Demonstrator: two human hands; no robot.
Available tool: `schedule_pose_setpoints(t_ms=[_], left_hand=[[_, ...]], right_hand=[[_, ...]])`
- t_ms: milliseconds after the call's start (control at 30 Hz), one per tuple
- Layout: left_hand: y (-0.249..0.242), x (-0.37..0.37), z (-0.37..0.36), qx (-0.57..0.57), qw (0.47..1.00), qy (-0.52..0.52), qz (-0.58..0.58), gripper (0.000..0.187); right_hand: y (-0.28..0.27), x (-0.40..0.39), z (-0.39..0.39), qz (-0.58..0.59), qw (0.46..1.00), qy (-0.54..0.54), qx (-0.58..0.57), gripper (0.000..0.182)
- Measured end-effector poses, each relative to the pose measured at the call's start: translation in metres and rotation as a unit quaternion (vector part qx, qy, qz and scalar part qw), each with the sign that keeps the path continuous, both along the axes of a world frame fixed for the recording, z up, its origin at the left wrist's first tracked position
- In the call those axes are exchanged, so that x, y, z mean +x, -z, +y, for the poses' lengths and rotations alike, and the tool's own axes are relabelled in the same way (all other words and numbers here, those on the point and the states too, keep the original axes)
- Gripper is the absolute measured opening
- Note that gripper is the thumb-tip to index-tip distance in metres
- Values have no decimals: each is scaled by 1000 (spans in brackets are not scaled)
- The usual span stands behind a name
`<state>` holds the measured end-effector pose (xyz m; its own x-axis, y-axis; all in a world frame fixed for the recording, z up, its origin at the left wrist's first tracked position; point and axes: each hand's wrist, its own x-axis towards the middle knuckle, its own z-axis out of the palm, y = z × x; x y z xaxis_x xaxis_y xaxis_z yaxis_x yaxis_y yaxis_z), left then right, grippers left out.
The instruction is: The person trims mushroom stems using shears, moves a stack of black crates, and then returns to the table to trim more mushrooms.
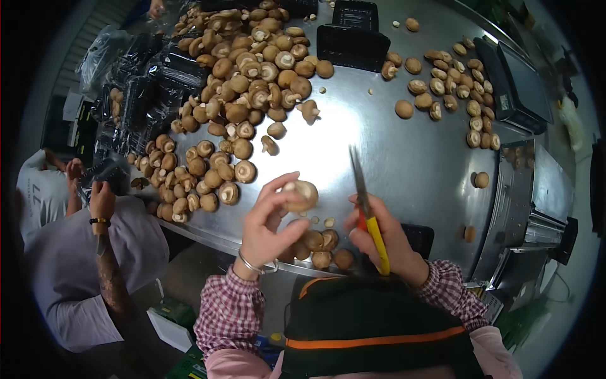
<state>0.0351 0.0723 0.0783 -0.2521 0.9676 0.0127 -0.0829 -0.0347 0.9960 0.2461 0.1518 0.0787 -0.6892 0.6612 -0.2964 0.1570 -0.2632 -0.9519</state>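
The left hand (268,218) pinches a mushroom (302,194) stem-up for cutting, while at its 3 o'clock the right hand (385,243) grips scissors (365,205) above the worktop (379,151).

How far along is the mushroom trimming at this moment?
Looks done: a few mushrooms sit at the table edge, cut bits beside them. In hand: the left hand holds one mushroom, the right hand scissors. Left: the big pile.
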Motion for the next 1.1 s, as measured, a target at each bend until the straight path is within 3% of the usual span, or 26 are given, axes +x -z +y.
schedule_pose_setpoints(t_ms=[33, 67, 100, 133, 200, 233, 267, 533, 700, 733, 767, 800, 867, 933, 1033, 1100], left_hand=[[-3, 5, -5, 2, 1000, -1, 2, 32], [-5, 9, -12, 5, 993, -33, 110, 43], [-6, 12, -16, 6, 974, -64, 216, 54], [-10, 17, -20, 7, 974, -67, 217, 54], [-21, 27, -28, -25, 971, -144, 189, 80], [-21, 25, -32, -41, 961, -134, 240, 96], [-24, 27, -34, -42, 960, -134, 241, 96], [-31, 53, -39, -68, 956, -159, 237, 95], [3, 47, -26, -117, 944, -106, 289, 85], [18, 47, -19, -148, 934, -72, 318, 80], [35, 49, -7, -189, 955, -50, 224, 70], [50, 55, 11, -177, 962, -21, 208, 64], [53, 72, 68, -230, 967, 37, 106, 64], [56, 95, 123, -84, 988, 91, -94, 79], [58, 118, 159, -75, 986, 133, 71, 69], [67, 131, 151, -104, 962, 184, 173, 62]], right_hand=[[-5, -3, -2, 15, 996, -25, 85, 54], [-9, -1, -3, 18, 996, -27, 87, 54], [-13, 3, -3, -8, 982, -56, 182, 57], [-15, 7, -4, -36, 957, -86, 275, 61], [-15, 12, -9, -35, 943, -94, 316, 62], [-16, 12, -11, -67, 923, -114, 362, 60], [-17, 13, -13, -99, 899, -133, 406, 58], [5, 5, -28, -59, 923, -93, 370, 50], [18, 31, -26, -82, 939, -81, 324, 44], [18, 47, -24, -112, 953, -16, 281, 41], [16, 67, -24, -146, 959, 55, 237, 37], [14, 87, -20, -154, 964, 166, 138, 33], [-1, 132, -10, -166, 920, 354, -18, 28], [-9, 191, -7, -217, 895, 389, 12, 36], [11, 267, -36, -388, 845, 279, 239, 47], [26, 284, -63, -473, 826, 213, 220, 58]])
